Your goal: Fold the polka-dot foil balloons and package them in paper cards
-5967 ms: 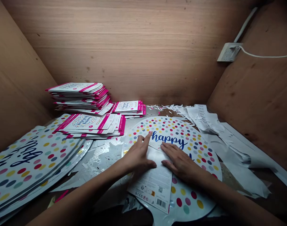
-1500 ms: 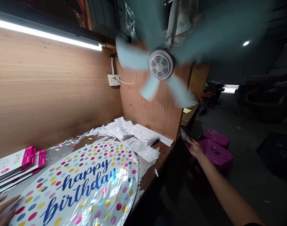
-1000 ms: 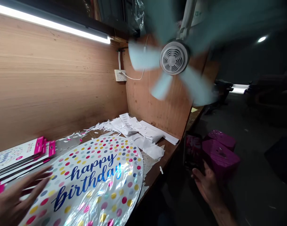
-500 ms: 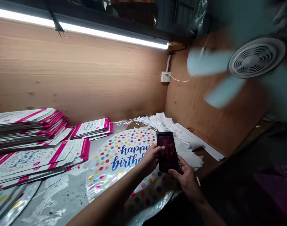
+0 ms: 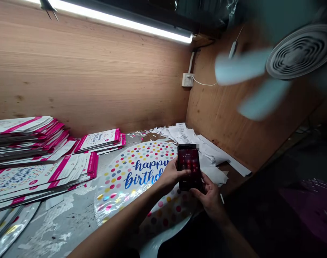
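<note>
A black smartphone [image 5: 185, 183] is held upright between both hands, its screen lit dark red with what looks like a keypad. My left hand [image 5: 171, 176] is closed on the phone's left side, its thumb lying over the screen. Gripping the lower right edge is my right hand [image 5: 210, 199], thumb at the bottom corner; its other fingers are partly hidden behind the phone. Beneath them a flat, round foil balloon [image 5: 117, 193] with coloured dots and blue "happy birthday" lettering lies on the table, partly covered by the hands and phone.
Printed white-and-pink packs [image 5: 45, 175] are stacked at the left, with a smaller pile [image 5: 100, 139] behind. Loose paper strips [image 5: 184, 135] lie in the back corner. A spinning fan [image 5: 300, 52] stands close at upper right. A tube light [image 5: 125, 23] runs above.
My left thumb has shifted lower on the phone's screen. The screen now shows a keypad-like layout, where it was a dimmer red picture. The whole view has tilted slightly downward.
</note>
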Motion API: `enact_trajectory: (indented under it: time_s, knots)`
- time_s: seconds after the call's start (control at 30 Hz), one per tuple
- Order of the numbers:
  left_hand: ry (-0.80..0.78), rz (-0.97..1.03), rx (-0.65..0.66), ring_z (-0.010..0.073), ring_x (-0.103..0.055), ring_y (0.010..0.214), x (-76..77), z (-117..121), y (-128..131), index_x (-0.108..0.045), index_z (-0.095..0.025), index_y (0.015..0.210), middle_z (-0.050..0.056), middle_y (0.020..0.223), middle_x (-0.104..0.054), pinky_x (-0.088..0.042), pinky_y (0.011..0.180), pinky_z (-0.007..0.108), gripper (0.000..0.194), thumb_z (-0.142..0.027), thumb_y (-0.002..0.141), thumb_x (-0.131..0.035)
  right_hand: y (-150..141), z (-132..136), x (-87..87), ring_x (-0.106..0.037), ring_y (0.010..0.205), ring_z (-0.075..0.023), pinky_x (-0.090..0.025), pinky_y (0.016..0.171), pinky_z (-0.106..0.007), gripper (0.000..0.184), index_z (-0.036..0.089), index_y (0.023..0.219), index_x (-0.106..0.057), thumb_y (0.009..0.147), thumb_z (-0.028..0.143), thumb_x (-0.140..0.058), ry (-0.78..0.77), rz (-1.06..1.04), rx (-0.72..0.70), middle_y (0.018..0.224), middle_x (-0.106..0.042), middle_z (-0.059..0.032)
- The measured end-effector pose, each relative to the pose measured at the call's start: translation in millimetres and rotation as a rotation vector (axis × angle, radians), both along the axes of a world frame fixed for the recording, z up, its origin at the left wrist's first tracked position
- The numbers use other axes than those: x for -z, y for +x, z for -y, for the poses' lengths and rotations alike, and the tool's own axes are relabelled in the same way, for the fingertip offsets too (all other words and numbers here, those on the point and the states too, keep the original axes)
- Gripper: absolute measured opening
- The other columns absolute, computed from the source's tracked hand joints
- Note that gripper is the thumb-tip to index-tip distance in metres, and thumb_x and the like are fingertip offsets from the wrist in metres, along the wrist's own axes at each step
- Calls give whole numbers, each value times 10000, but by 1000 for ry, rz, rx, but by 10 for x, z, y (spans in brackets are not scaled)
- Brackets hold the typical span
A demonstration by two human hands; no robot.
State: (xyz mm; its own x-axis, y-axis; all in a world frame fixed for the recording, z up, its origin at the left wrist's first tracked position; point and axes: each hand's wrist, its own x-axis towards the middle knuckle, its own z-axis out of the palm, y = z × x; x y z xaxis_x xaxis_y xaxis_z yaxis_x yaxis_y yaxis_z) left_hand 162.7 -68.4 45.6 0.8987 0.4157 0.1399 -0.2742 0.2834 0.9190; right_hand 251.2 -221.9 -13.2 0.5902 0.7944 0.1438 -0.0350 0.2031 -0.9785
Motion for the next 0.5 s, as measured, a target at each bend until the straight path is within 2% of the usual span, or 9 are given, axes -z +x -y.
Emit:
enact_trajectory:
  time_s: [0.07,0.17,0.33,0.5]
  knots:
    - [-42,-26,-27,167,-643,764,0,19,15,-653,-119,1052,77,932,-703,-510,733,275,467,-306,683,-870,-6,6,-2,-748,942,-320,-613,846,-465,738,235,1403,-500,762,367,-842,-14,7,3,1120,-761,-91]
    - [-100,-55,-52,144,-632,706,6,20,21,-654,-124,1027,57,876,-701,-508,719,270,436,-323,700,-861,-24,11,-34,-740,976,-309,-607,869,-442,710,230,1389,-511,771,358,-837,-10,7,-9,1146,-755,-94]
    - [-139,-25,108,170,-655,772,18,-55,-22,-664,-120,1025,89,928,-713,-504,744,275,381,-325,744,-819,-34,-1,-70,-725,1027,-319,-618,842,-419,688,234,1372,-515,775,353,-834,23,-24,-26,1165,-748,-96]
    - [-90,-36,19,173,-661,768,13,-11,-9,-653,-122,1060,80,934,-711,-511,744,277,449,-327,715,-854,-29,7,-54,-728,1025,-305,-602,896,-422,680,219,1360,-520,773,353,-835,3,21,-1,1150,-754,-96]
